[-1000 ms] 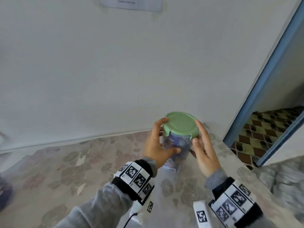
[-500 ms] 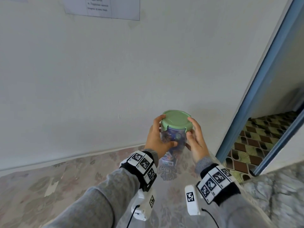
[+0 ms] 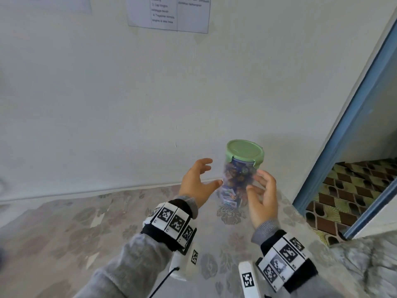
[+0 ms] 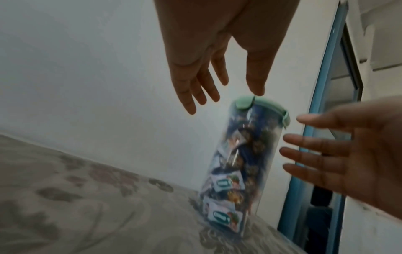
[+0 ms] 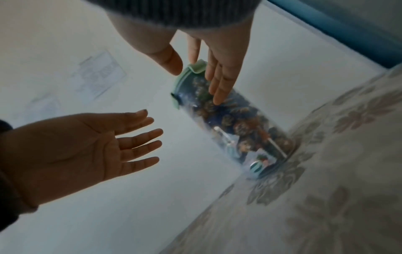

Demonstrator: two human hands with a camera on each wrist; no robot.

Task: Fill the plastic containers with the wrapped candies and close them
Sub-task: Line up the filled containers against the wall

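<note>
Home room: floral tablecloth [image 3: 64, 233], plain white wall [image 3: 86, 93], blue door frame [image 3: 354, 117], patterned floor tiles [image 3: 352, 190].

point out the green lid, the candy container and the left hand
green lid [image 3: 245, 149], head view, middle of the flat top
candy container [image 4: 241, 154], left wrist view, clear wall with wrapped candies behind it
left hand [image 3: 196, 182], head view, back of the open hand beside the container

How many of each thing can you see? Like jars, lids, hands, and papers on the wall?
Clear plastic jar full of wrapped candies: 1
Green lid, on the jar: 1
Hands, both open beside the jar, left hand and right hand: 2
Papers on the wall, the printed paper and the blurry paper: 2
Total: 6
</note>
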